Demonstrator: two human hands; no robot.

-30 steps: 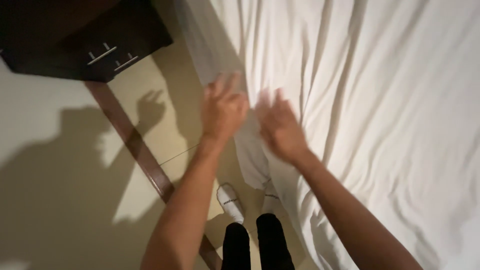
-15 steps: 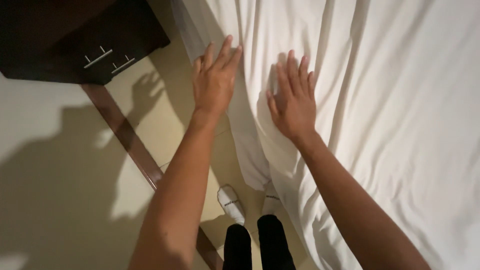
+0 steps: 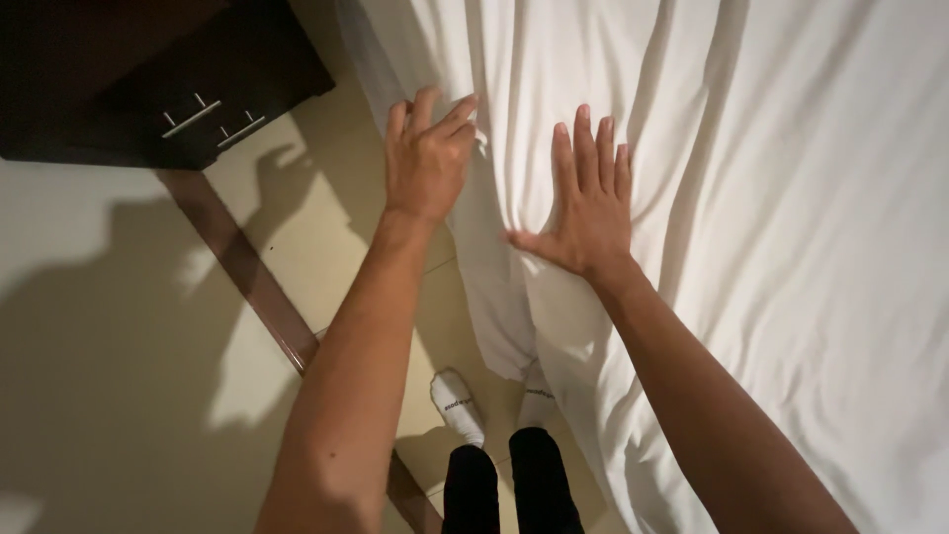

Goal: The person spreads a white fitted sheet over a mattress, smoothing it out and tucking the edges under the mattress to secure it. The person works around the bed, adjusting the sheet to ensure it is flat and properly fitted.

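Head camera looks straight down on a person standing at the edge of a bed, both arms stretched out over a white bed sheet [image 3: 751, 198]. Compared with a second ago, both hands have travelled up the frame, toward twelve o'clock, and the fingers have lengthened out. The left hand [image 3: 425, 163] now sits at the sheet's hanging edge, fingers curled over a fold of cloth, gripping it loosely; whether the thumb closes the pinch I cannot tell. The right hand [image 3: 588, 203] lies flat and open on the sheet, fingers together pointing to twelve, thumb spread toward nine, holding nothing, only pressing.

The sheet fills the right half of the picture, from twelve round to five o'clock. Its long creases run from about one o'clock down to seven, and its hanging edge drops to the floor between the hands and the feet.

At ten o'clock stands a dark wooden nightstand [image 3: 148, 79] with two slim metal handles [image 3: 213, 117]. A dark wood strip [image 3: 257, 287] crosses the pale floor tiles [image 3: 89, 376] diagonally. At six o'clock are two white socks [image 3: 457, 405] below black trouser legs [image 3: 509, 489]; the left sock bears a small dark printed band.
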